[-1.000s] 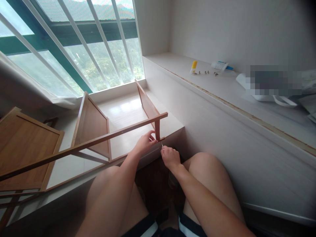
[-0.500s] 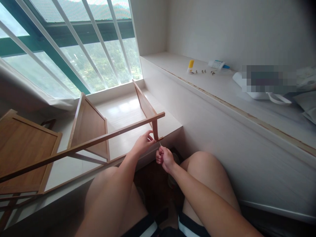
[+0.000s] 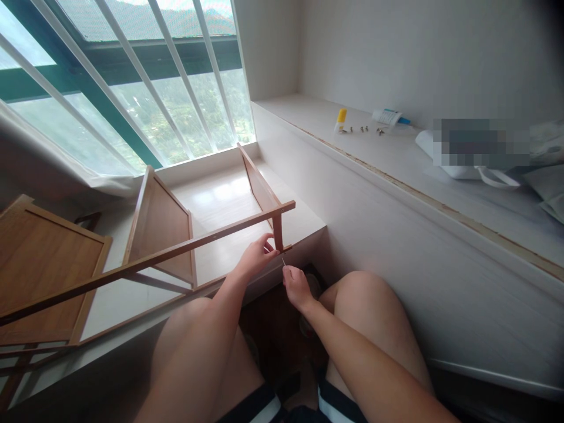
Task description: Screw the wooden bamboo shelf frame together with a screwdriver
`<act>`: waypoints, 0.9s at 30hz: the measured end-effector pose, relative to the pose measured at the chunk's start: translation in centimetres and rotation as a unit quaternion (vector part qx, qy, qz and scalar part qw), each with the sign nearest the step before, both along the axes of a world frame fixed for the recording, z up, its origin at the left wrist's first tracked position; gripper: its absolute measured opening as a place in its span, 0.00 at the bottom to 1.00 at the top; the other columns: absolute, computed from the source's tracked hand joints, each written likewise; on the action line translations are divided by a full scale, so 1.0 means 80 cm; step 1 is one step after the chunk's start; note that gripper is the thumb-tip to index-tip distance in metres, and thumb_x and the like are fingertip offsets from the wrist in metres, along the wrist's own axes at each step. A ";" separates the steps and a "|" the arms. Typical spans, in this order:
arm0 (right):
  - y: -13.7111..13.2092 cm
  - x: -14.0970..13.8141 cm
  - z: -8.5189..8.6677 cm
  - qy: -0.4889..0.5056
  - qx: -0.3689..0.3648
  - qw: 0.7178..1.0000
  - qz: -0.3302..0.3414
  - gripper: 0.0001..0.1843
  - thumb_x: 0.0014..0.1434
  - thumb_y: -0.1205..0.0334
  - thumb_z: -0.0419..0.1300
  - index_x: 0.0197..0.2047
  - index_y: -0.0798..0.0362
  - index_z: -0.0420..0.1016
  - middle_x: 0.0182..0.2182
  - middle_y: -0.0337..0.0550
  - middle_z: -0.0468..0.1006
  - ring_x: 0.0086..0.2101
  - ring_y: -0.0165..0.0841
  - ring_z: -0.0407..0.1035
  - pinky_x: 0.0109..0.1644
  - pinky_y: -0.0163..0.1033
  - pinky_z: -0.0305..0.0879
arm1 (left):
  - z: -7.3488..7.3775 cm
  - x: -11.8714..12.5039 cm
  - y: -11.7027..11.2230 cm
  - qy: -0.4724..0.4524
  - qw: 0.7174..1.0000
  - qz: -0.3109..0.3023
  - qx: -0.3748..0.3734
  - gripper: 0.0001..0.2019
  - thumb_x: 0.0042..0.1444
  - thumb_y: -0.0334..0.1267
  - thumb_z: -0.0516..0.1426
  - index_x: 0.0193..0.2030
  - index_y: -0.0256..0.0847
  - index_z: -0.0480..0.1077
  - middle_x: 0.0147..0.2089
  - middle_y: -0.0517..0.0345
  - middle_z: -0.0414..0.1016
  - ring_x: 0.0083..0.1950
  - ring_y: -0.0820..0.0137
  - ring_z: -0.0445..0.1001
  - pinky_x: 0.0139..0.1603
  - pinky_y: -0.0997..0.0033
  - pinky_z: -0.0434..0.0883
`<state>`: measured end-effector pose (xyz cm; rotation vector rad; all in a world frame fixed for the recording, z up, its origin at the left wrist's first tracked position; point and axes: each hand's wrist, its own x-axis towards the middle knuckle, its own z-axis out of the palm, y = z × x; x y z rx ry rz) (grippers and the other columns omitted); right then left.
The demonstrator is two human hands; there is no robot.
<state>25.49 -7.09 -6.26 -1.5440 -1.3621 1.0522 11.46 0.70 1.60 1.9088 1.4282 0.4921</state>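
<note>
A brown wooden shelf frame (image 3: 220, 231) with slatted rails and panels lies on its side on the white ledge. My left hand (image 3: 258, 255) grips its near right corner, fingers and thumb around the short end piece (image 3: 277, 232). Just below that corner is my right hand (image 3: 297, 286), closed around a thin metal tool (image 3: 284, 262) with a narrow shaft. The shaft points up at the lower rail (image 3: 286, 249), its tip close beneath it. My fist hides the tool's handle, so its kind cannot be told.
On the raised white shelf (image 3: 308, 120) at right stand a yellow-capped bottle (image 3: 341, 120), several small screws (image 3: 363, 128), a blue-capped tube (image 3: 391, 117) and a white bag (image 3: 453, 167). A barred window (image 3: 176, 111) is behind the frame. My knees flank the work.
My right hand has drawn slightly down, and the tool's tip has come away from the lower rail. My left hand keeps its place on the corner.
</note>
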 end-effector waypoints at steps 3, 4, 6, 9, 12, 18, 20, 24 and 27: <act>0.003 0.010 0.010 -0.200 0.010 0.979 0.026 0.20 0.66 0.57 0.45 0.25 0.52 0.67 0.22 0.42 0.72 0.24 0.32 0.63 0.31 0.36 0.49 | -0.003 -0.002 0.001 -0.005 1.000 -0.003 0.004 0.18 0.53 0.44 0.58 0.52 0.47 0.66 0.36 0.61 0.77 0.34 0.69 0.75 0.32 0.74 0.67; 0.004 0.012 0.013 -0.248 0.009 0.968 0.032 0.20 0.67 0.58 0.45 0.27 0.52 0.69 0.23 0.43 0.74 0.25 0.32 0.65 0.31 0.37 0.48 | -0.005 -0.003 0.001 -0.007 1.000 -0.004 0.005 0.18 0.54 0.44 0.58 0.52 0.47 0.66 0.36 0.61 0.77 0.35 0.69 0.75 0.32 0.74 0.67; 0.006 0.016 0.020 -0.315 0.002 0.948 0.037 0.20 0.68 0.58 0.44 0.30 0.52 0.72 0.26 0.46 0.77 0.26 0.34 0.67 0.31 0.37 0.48 | -0.007 -0.003 0.001 -0.010 1.000 -0.008 0.005 0.19 0.54 0.44 0.58 0.52 0.47 0.66 0.36 0.60 0.77 0.35 0.69 0.75 0.32 0.74 0.67; 0.009 0.019 0.025 -0.367 -0.011 0.929 0.041 0.21 0.69 0.57 0.43 0.32 0.52 0.74 0.29 0.48 0.79 0.28 0.36 0.70 0.32 0.37 0.49 | -0.009 -0.004 0.001 -0.012 1.000 -0.009 0.002 0.19 0.54 0.44 0.57 0.53 0.47 0.66 0.36 0.61 0.77 0.35 0.69 0.75 0.32 0.74 0.67; 0.011 0.019 0.025 -0.392 -0.017 0.918 0.051 0.22 0.69 0.57 0.43 0.33 0.52 0.75 0.30 0.50 0.79 0.30 0.37 0.72 0.33 0.37 0.51 | -0.008 -0.003 0.001 -0.012 1.000 -0.004 -0.001 0.19 0.54 0.44 0.58 0.53 0.47 0.66 0.36 0.61 0.77 0.35 0.69 0.75 0.32 0.74 0.67; 0.011 0.018 0.027 -0.408 -0.029 0.911 0.057 0.23 0.69 0.57 0.42 0.34 0.54 0.76 0.31 0.52 0.80 0.31 0.39 0.74 0.34 0.38 0.55 | -0.005 -0.003 0.000 -0.012 1.000 -0.002 -0.002 0.20 0.54 0.44 0.58 0.53 0.46 0.66 0.36 0.60 0.77 0.35 0.69 0.75 0.32 0.73 0.68; 0.011 0.018 0.029 -0.411 -0.031 0.909 0.062 0.23 0.69 0.57 0.42 0.35 0.54 0.76 0.31 0.52 0.80 0.32 0.40 0.75 0.35 0.38 0.56 | -0.006 -0.003 0.000 -0.012 1.000 -0.004 -0.001 0.19 0.54 0.44 0.58 0.53 0.46 0.66 0.36 0.60 0.77 0.35 0.69 0.75 0.32 0.73 0.67; 0.010 0.018 0.034 -0.421 -0.036 0.904 0.065 0.24 0.69 0.57 0.41 0.36 0.54 0.76 0.32 0.51 0.81 0.33 0.40 0.76 0.37 0.38 0.59 | -0.008 -0.003 0.002 -0.015 1.000 -0.006 0.000 0.19 0.54 0.43 0.57 0.53 0.46 0.66 0.36 0.61 0.76 0.34 0.70 0.75 0.33 0.73 0.67; 0.010 0.018 0.036 -0.426 -0.029 0.902 0.065 0.24 0.69 0.57 0.41 0.36 0.53 0.75 0.32 0.50 0.81 0.34 0.40 0.76 0.37 0.38 0.60 | -0.009 -0.003 0.002 -0.017 1.000 -0.005 -0.002 0.19 0.54 0.43 0.57 0.53 0.46 0.66 0.35 0.61 0.76 0.34 0.70 0.75 0.33 0.73 0.67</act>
